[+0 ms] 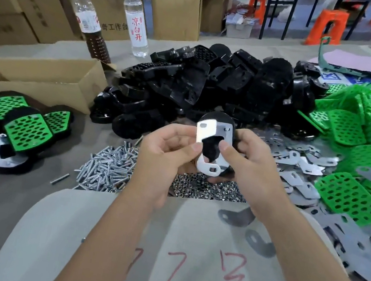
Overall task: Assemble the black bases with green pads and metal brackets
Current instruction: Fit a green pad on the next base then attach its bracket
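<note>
We sit at a wide grey surface (22, 188) in a storeroom. Brown cardboard boxes (172, 11) are stacked along the far side, and two water bottles (136, 20) stand upright in front of them. Orange stools (328, 26) stand farther back on the right.

The surface is crowded. A big heap of black bases (213, 88) fills the middle. A heap of green pads (362, 156) lies on the right, and flat metal brackets (304, 163) are spread just below it. Silver screws (110, 169) lie in a pile near us, with small nuts (198, 187) beside them. On the left, finished pieces (27, 130) with green tops sit together next to an open box (31, 81).

We hold one black base (212, 150) up over the nuts, in front of the black heap. A shiny bracket (207, 139) lies against it. Our left hand (165, 149) curls its fingers and thumb around the left side of the bracket. Our right hand (247, 161) grips the right side of the base, with its thumb pressed on the black part.

The only open room is close to us, at the left near edge of the surface. A pale cloth with red marks (182, 263) covers our lap, and two brackets rest on it.
</note>
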`<state>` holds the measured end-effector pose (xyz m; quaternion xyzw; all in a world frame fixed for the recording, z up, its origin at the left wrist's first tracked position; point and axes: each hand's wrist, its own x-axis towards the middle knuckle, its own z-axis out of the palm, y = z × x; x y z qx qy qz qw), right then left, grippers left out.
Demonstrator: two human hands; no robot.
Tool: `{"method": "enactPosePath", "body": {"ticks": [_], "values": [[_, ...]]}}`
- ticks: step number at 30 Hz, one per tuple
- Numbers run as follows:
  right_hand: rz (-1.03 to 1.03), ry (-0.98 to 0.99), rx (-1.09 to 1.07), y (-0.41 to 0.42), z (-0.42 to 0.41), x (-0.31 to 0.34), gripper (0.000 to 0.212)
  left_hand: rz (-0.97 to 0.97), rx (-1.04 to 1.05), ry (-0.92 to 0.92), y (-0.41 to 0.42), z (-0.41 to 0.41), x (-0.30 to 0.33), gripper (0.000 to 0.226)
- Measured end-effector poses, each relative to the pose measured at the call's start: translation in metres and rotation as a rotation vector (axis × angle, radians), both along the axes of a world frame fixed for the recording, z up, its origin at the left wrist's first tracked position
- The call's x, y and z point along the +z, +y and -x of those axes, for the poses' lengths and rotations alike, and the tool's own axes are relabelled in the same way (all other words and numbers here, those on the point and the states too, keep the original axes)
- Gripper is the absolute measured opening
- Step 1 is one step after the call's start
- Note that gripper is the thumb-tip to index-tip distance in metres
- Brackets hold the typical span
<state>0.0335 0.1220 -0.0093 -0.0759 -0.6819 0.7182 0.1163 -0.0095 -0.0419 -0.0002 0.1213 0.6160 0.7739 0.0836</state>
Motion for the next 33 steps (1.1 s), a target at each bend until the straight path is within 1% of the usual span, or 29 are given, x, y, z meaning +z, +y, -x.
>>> {"method": "enactPosePath", "body": {"ticks": [6, 10, 12, 14, 18, 22, 24, 26, 30, 33], "values": [[-0.087, 0.036, 0.032, -0.002, 0.000, -0.004, 0.011, 0.186, 0.135, 0.014, 0.001, 0.004, -0.007, 0.000], [-0.074, 0.062, 0.042, -0.003, 0.000, -0.005, 0.010, 0.304, 0.226, 0.089, -0.001, 0.008, -0.013, 0.014], [-0.063, 0.065, 0.055, -0.002, 0.000, -0.005, 0.011, 0.322, 0.233, 0.101, -0.002, 0.008, -0.013, 0.015], [-0.047, 0.067, 0.063, -0.003, -0.001, -0.003, 0.013, 0.303, 0.221, 0.078, -0.003, 0.008, -0.012, 0.014], [-0.030, 0.071, 0.059, -0.003, -0.001, -0.003, 0.015, 0.273, 0.211, 0.042, -0.001, 0.008, -0.012, 0.024], [-0.001, 0.089, 0.068, 0.000, -0.002, -0.003, 0.016, 0.232, 0.191, 0.015, -0.003, 0.007, -0.012, 0.024], [0.017, 0.103, 0.078, 0.003, -0.002, -0.002, 0.016, 0.227, 0.131, 0.019, -0.004, 0.007, -0.010, 0.021], [-0.009, 0.131, 0.085, 0.006, -0.002, -0.002, 0.016, 0.199, 0.053, 0.003, -0.004, 0.006, -0.007, 0.020], [-0.074, 0.167, 0.104, 0.011, -0.003, -0.002, 0.026, 0.092, -0.062, -0.077, -0.004, 0.003, 0.000, 0.033], [-0.096, 0.172, 0.133, 0.007, -0.003, 0.000, 0.026, 0.046, -0.115, -0.095, -0.007, 0.004, 0.002, 0.025]]}}
